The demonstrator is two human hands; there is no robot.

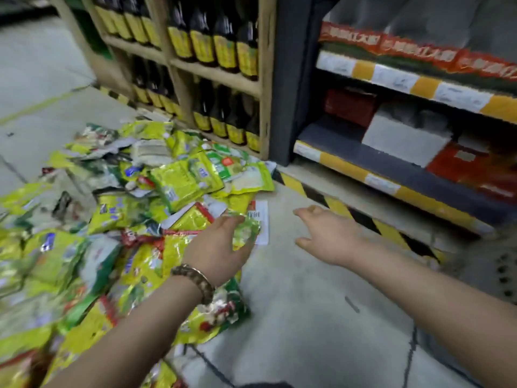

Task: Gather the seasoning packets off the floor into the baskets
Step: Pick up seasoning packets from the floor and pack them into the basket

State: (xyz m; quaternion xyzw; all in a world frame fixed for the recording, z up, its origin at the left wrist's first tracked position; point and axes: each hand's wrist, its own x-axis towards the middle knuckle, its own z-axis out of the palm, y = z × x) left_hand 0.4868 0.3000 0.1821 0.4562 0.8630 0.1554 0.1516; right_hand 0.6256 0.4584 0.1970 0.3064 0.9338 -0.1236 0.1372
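left hand (221, 242) pinching a crinkled yellow-green foil seasoning packet (247, 229), heap of yellow-green packets (112, 219) to its left, right hand (327, 233) spread and empty over grey floor (293, 303)

I am looking into a shop aisle, most likely a supermarket. A wooden rack (264, 79) holds rows of identical dark bottles (225, 51) with yellow labels. The metal shelf (349, 154) beside it carries price tags (391, 77) along its yellow edge.

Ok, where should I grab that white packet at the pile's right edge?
Pinch its free right edge, coming from the floor side with the right hand. The white packet lies flat, its left part under a green packet the left hand holds.
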